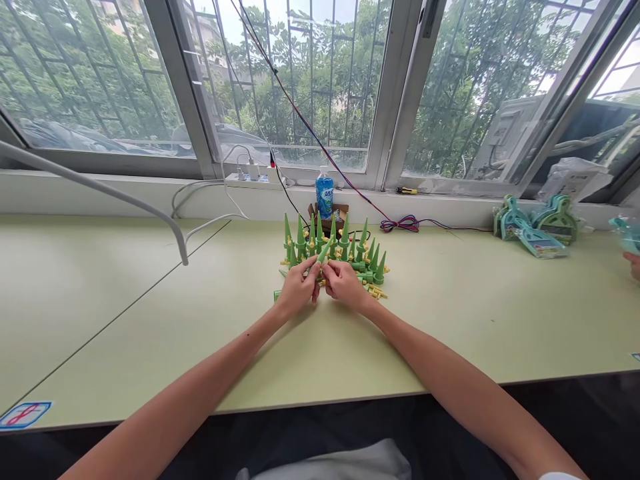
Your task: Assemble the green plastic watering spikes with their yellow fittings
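My left hand (300, 283) is closed on a green plastic spike (325, 249), whose tip points up and to the right. Close beside it, my right hand (343, 281) has its fingers pinched together near the spike's lower end. Whatever small piece lies between those fingers is hidden. Just beyond both hands stands a cluster of upright green spikes (345, 233), several with yellow fittings on them. Loose small yellow pieces (376, 291) lie to the right of my right hand, along with green pieces on their sides (367, 276).
A blue liquid bottle (325, 195) stands in a brown box (341, 212) behind the spikes. Coiled cable (400, 224) lies near the sill. Bagged green items (543, 227) sit at the right, where another person's hand (634, 265) shows. A grey bar (125, 190) reaches in from the left.
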Demonstrator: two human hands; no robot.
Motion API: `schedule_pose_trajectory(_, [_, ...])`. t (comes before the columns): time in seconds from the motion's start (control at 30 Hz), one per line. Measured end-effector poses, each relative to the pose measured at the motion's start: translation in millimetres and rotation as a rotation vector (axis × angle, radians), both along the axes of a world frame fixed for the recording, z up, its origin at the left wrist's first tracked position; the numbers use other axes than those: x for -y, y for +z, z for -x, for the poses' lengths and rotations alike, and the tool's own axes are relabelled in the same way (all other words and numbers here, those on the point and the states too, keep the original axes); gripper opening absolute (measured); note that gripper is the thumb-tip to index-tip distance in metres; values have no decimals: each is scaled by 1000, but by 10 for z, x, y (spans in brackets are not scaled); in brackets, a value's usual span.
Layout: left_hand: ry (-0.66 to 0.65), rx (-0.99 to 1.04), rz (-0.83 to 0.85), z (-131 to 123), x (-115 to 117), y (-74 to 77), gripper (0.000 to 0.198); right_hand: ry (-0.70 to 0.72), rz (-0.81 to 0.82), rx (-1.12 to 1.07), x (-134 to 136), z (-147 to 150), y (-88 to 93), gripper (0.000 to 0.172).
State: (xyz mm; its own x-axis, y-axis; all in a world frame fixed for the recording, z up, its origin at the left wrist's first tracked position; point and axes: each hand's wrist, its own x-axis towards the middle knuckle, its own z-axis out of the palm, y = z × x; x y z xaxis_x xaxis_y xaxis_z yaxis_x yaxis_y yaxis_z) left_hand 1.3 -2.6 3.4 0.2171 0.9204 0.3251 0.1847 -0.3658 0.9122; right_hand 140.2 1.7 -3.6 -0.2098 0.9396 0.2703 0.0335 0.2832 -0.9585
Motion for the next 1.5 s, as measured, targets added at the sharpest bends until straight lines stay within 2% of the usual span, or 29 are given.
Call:
schedule_pose_trajectory(0.1, [-17,17,31,-5,-1,-4,45,-89,-134,135,-18,-1,-8,35])
schedule_pose_trajectory(0.2, [-67,70,69,-26,18,23,33,-148,-192,194,-8,13,12,34])
schedule_pose_trajectory(0.3, [-113,148,146,-50,49,73,32,-191,-246,231,28,30,54,35])
schedule_pose_trajectory(0.57, [-152,309,363,-33,43,142,33,-182,-407,340,86,48,98,46])
schedule_pose_trajectory(0.97, [-236,429,504,-25,47,170,26,-140,-419,262,86,55,106,50])
schedule_pose_trajectory(1.17, [-249,482,526,-20,28,123,27,-144,-426,272,122,63,127,49])
schedule_pose_trajectory(1.5, [-256,568,553,-59,63,133,25,-132,-470,230,121,74,125,48])
